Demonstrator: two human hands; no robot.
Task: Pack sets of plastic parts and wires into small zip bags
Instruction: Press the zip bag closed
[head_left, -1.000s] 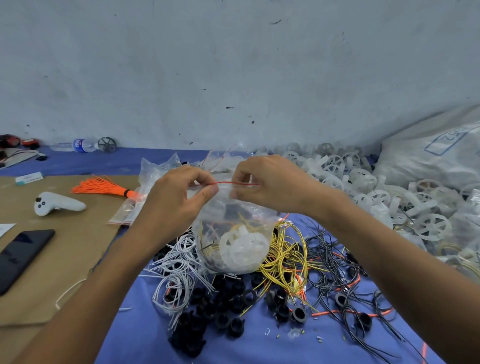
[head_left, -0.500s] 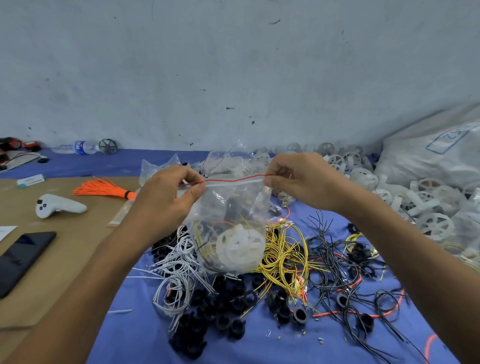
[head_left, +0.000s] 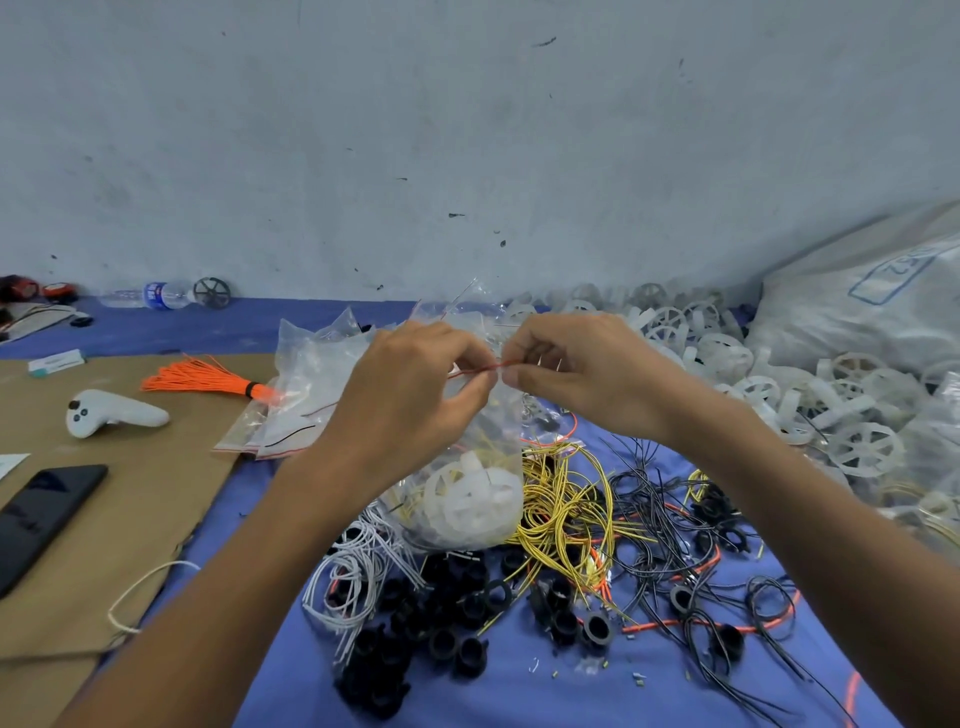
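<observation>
A small clear zip bag (head_left: 470, 499) hangs above the blue cloth, holding a white plastic wheel and yellow wire. My left hand (head_left: 410, 395) and my right hand (head_left: 582, 371) pinch its red zip strip (head_left: 475, 368) side by side, fingertips almost touching. Under the bag lie white wires (head_left: 358, 566), yellow wires (head_left: 566, 499), black wires (head_left: 670, 525) and black plastic rings (head_left: 457, 623). A heap of white plastic wheels (head_left: 779, 384) fills the right.
A stack of zip bags (head_left: 306, 384) and an orange wire bundle (head_left: 208, 382) lie at the left. On brown cardboard (head_left: 130, 519) sit a white controller (head_left: 111, 413) and a black phone (head_left: 39, 517). A big white sack (head_left: 872, 291) leans at the far right. A grey wall stands behind.
My hands, spread apart along the zip strip half a second ago, have come back together at its middle. The bag has bunched up and narrowed between them.
</observation>
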